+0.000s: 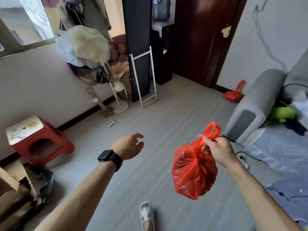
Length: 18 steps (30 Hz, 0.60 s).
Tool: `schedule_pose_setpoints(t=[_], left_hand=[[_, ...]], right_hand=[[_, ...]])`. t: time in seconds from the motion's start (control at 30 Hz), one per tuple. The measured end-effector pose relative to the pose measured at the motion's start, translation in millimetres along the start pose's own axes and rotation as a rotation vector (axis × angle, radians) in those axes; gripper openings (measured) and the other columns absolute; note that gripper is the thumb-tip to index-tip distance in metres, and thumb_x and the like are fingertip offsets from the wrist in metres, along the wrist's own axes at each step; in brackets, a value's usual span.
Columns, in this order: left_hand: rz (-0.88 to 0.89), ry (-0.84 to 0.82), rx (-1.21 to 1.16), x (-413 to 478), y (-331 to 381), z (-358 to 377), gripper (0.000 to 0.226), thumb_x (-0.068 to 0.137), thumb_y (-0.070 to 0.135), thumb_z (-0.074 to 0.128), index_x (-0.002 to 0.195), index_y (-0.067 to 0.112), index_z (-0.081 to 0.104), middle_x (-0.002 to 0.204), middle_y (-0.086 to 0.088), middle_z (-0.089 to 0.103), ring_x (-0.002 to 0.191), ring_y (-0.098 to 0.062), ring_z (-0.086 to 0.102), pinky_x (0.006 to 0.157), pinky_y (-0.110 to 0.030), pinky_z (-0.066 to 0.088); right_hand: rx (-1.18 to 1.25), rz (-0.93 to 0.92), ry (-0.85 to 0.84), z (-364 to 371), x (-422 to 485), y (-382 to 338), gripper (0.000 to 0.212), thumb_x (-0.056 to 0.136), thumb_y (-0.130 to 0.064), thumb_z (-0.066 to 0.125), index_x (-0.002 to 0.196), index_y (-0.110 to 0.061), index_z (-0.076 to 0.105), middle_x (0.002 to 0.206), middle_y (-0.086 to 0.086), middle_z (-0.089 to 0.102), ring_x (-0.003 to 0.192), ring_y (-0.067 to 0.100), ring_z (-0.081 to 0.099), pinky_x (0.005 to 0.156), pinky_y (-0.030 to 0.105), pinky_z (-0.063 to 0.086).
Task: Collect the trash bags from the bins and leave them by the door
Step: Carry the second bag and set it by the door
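Note:
My right hand (217, 150) grips the knotted handles of a full red trash bag (194, 170), which hangs in the air above the grey floor. My left hand (129, 145), with a black watch on the wrist, is held out in front of me, fingers apart and holding nothing. A second red trash bag (233, 94) lies on the floor at the far right, beside the dark red door (200, 39) and against the end of the grey sofa.
A grey sofa (253, 105) with clothes and cables lines the right side. A red stool (38, 139) and cardboard boxes (15, 184) stand at the left. A coat stand (93, 52), a leaning mirror (143, 75) and a water dispenser (162, 52) fill the far wall.

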<state>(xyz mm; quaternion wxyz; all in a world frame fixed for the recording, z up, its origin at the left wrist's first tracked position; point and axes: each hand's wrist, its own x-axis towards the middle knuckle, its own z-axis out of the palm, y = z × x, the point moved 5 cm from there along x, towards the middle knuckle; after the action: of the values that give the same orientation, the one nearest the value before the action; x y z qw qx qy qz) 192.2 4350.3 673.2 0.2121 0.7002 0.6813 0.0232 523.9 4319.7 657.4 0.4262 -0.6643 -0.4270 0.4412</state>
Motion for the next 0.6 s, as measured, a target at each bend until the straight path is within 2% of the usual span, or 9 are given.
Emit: schedule_pose_setpoints(t=[0.27,0.43,0.5,0.6], left_hand=[[0.163,-0.032,0.036,264.6,62.8,-41.9,0.039,0.093,0.047,0.048,0.132,0.042,0.052,0.124,0.010,0.065,0.114,-0.018,0.061,0.096,-0.035,0.049],[0.259,-0.109,0.075,401.0,134.9,-54.9,0.040,0.093,0.046,0.046,0.132,0.042,0.050,0.124,0.011,0.065,0.115,-0.018,0.060,0.098,-0.038,0.048],[0.288,-0.130,0.083,454.6,166.1,-55.8,0.040,0.092,0.046,0.045,0.132,0.043,0.050,0.124,0.011,0.065,0.116,-0.017,0.060,0.100,-0.039,0.047],[0.336,-0.142,0.112,532.8,215.4,-55.7,0.040,0.092,0.045,0.044,0.132,0.043,0.049,0.125,0.012,0.064,0.117,-0.016,0.059,0.101,-0.039,0.044]], right_hand=[[0.037,0.034,0.151,-3.0,214.4,-43.9,0.018,0.097,-0.017,0.057,0.097,-0.013,0.075,0.068,0.009,0.065,0.064,0.018,0.058,0.064,0.030,0.048],[0.058,0.071,0.231,-23.7,324.7,-70.0,0.018,0.097,-0.020,0.057,0.092,-0.020,0.075,0.068,0.007,0.067,0.065,0.016,0.061,0.068,0.033,0.052],[0.067,0.085,0.261,-33.4,374.8,-71.7,0.018,0.096,-0.023,0.059,0.088,-0.021,0.075,0.071,0.009,0.070,0.067,0.017,0.063,0.069,0.035,0.052],[0.079,0.108,0.282,-48.8,453.6,-71.7,0.020,0.095,-0.027,0.061,0.089,-0.013,0.075,0.082,0.018,0.075,0.068,0.022,0.061,0.068,0.038,0.050]])
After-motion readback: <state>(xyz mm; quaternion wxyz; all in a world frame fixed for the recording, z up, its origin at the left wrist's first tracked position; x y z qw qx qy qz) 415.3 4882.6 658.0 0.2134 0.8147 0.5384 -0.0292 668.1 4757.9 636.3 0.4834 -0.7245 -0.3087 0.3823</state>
